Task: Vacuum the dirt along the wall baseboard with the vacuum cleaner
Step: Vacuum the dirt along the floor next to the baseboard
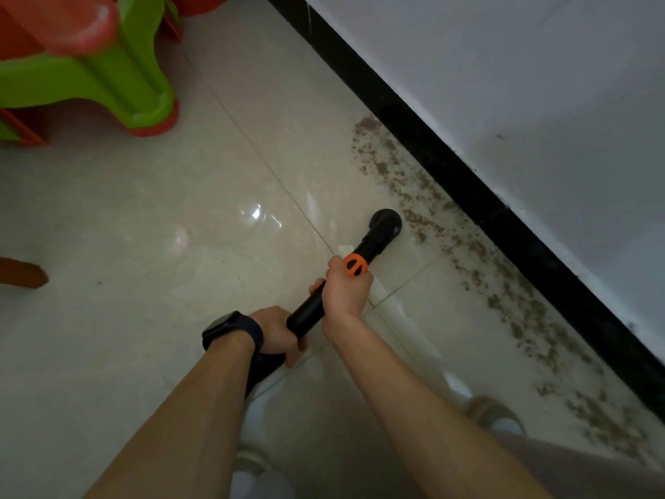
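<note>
Both hands, the left hand [275, 331] and right hand [345, 288], are gripping the vacuum cleaner [374, 239]; beyond them, the dirt [464, 239] is lying almost wholly unvacuumed along the baseboard [503, 207].

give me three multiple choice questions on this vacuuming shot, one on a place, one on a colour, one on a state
1. Where does the dirt lie?
A) along the baseboard
B) in a dustpan
C) on a rug

2. What colour is the ring on the vacuum?
A) blue
B) orange
C) white

3. How is the vacuum held?
A) one hand only
B) no hand, it lies on the floor
C) both hands grip it

Answers:
1 A, the brown specks form a band beside the black strip at the foot of the wall.
2 B, the ring is bright orange against the black tube.
3 C, the left hand and right hand both curl round the tube.
</note>
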